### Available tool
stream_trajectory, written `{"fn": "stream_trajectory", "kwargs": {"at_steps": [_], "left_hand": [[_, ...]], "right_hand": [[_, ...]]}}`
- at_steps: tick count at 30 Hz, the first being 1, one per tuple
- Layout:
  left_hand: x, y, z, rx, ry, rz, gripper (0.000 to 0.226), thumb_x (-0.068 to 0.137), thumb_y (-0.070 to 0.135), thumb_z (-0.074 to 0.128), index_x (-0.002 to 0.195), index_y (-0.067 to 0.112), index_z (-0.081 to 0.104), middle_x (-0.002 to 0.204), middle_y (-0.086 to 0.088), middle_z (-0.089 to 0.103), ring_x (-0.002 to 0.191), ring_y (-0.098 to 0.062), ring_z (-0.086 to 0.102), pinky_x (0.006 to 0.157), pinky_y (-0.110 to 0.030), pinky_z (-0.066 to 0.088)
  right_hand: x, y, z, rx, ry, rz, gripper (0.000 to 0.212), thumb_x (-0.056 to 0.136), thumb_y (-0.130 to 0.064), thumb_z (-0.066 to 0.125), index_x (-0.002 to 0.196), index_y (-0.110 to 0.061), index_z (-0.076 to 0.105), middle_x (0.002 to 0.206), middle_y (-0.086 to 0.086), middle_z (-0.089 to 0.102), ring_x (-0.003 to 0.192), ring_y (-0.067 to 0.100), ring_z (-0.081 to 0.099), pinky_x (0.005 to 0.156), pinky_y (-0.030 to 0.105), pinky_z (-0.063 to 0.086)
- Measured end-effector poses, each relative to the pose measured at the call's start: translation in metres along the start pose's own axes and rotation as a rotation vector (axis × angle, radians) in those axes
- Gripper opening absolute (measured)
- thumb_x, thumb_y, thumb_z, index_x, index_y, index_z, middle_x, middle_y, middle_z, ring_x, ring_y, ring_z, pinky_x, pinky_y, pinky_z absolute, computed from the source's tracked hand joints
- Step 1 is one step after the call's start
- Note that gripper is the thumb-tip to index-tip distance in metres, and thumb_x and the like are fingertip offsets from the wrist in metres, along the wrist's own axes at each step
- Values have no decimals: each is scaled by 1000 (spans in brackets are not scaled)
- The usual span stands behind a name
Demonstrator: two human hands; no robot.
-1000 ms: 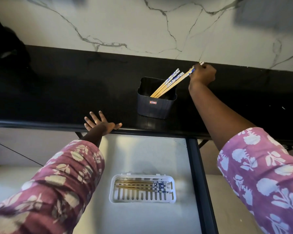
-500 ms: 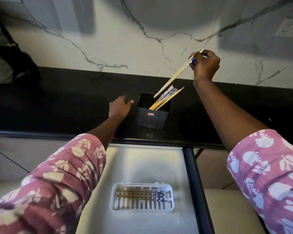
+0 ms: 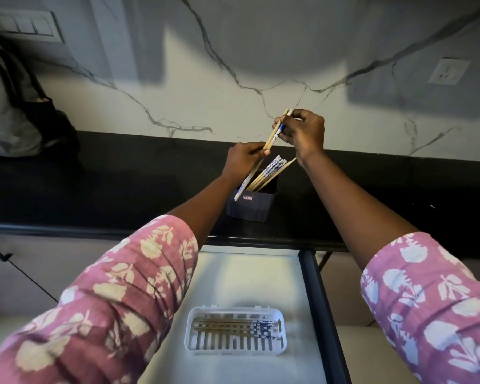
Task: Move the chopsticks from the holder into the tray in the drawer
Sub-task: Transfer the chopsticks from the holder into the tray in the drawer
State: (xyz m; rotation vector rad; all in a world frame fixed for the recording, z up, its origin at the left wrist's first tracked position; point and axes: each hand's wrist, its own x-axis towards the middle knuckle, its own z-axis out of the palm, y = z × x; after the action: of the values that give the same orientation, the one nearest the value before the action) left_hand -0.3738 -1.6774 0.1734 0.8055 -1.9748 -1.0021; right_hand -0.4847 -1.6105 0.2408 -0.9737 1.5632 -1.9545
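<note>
A dark square holder (image 3: 251,203) stands on the black counter with several wooden chopsticks (image 3: 272,173) leaning out of it to the right. Above it, both hands hold a lifted pair of chopsticks (image 3: 270,137) with blue-and-white ends. My right hand (image 3: 302,131) pinches their upper end. My left hand (image 3: 243,159) grips them lower down, and their lower tips hang in front of the holder. In the open white drawer (image 3: 233,273) below lies a white slotted tray (image 3: 234,350) with several chopsticks (image 3: 233,325) laid flat along its far side.
A black counter (image 3: 122,184) runs across under a marble wall. A dark bag (image 3: 20,115) sits at the far left. The drawer's dark right rail (image 3: 319,314) runs toward me. A wall socket (image 3: 448,70) and a switch panel (image 3: 20,23) are on the wall.
My right hand lifted a pair of chopsticks up out of the holder. My left hand left the counter edge, rose past the holder and took hold of the same pair.
</note>
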Motion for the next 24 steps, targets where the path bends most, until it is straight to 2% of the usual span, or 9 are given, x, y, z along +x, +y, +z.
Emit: {"fn": "stream_trajectory", "kwargs": {"at_steps": [3,6,9,11,13,16,20,24], "left_hand": [[-4,-1,1,-4,41,-34,29,84,16,67,111,7,69,102,-12,73,90,-12,64,87,-24,48],[-7,-3,0,-20,53,-73,27,82,14,69,108,5,71,98,-13,74,90,-18,68,89,-26,51],[-10,-7,-2,-51,94,-103,24,84,13,67,106,3,71,95,-13,74,78,-10,66,77,-13,51],[-13,-10,-5,-94,143,-139,20,86,13,65,103,3,71,92,-12,74,76,-8,66,76,-9,50],[-14,-12,-8,-128,181,-175,18,88,13,63,102,4,70,91,-11,73,79,-11,67,82,-19,52],[-14,-10,-10,-256,203,-258,18,90,11,60,104,2,67,92,-11,71,75,-10,67,80,-24,56],[-12,-3,-3,-527,209,-442,23,92,8,57,112,-2,59,101,-15,67,86,-17,67,77,-27,57],[-11,3,4,-671,219,-504,29,93,6,55,119,-6,54,98,-15,66,85,-18,66,80,-28,54]], "right_hand": [[-6,3,1,-2,-3,5,7,87,4,59,89,-3,60,92,20,66,71,18,68,64,22,60],[-11,7,1,-6,-3,9,10,87,2,60,96,-1,60,94,20,66,73,19,68,68,26,60],[-14,8,0,-12,28,14,8,87,2,61,89,-6,60,94,19,66,73,17,68,66,24,60],[-13,7,-4,37,109,-8,11,87,1,62,85,-9,60,91,17,67,74,19,69,66,23,60],[-11,7,-10,81,260,-73,9,86,1,63,89,-8,60,84,11,67,75,18,68,66,22,60],[-6,10,-17,187,459,-147,11,88,0,61,95,-8,58,90,12,67,83,20,68,74,27,59],[-13,13,-16,508,583,-47,19,90,6,54,85,-13,51,80,7,62,77,19,65,66,23,56],[-26,29,-9,690,667,117,25,91,14,43,76,-6,46,71,11,53,62,18,54,60,27,48]]}}
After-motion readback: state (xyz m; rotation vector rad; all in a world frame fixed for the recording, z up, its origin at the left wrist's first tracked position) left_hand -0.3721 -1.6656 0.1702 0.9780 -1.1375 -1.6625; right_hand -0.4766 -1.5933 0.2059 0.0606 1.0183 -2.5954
